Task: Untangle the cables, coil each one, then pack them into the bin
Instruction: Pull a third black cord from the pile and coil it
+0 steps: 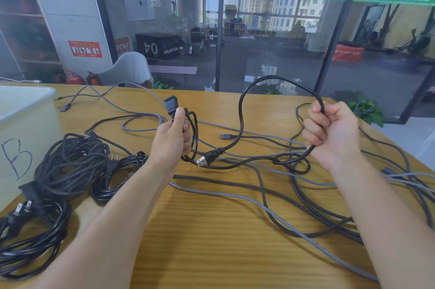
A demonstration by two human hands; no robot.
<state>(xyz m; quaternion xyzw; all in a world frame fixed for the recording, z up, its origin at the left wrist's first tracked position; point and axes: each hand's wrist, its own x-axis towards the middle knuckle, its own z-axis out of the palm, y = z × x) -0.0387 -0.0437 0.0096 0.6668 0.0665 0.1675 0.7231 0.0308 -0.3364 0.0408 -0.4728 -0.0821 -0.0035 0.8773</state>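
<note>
**Cables half sorted, one power cord in hand**

Cables still cover most of the table: grey and dark braided leads lie loose and crossed over the near and right side. At the near left three coils are already made: a black one at the edge, a smaller black one behind it, and a braided one just beside the bin.

Above the middle of the table both hands hold one black cord. The left hand has thumb and fingers closed on the cord just below its socket end, with a couple of small loops hanging from the grip. The right hand is a closed fist around the same cord further along. Between the hands the cord rises in a tall arch, then drops to the table, so its free length runs roughly left to right. The plug lies on the table under the left hand, nearer that hand than the right.

My reading: the next loop has to travel leftwards, right hand feeding slack to the left. A loose ring of the cord lies over the grey leads below the right wrist and may snag.

The bin, marked B, stands at the far left. Beyond the table's far edge is a glass wall with a green strip, and a gym-like room behind it.
</note>
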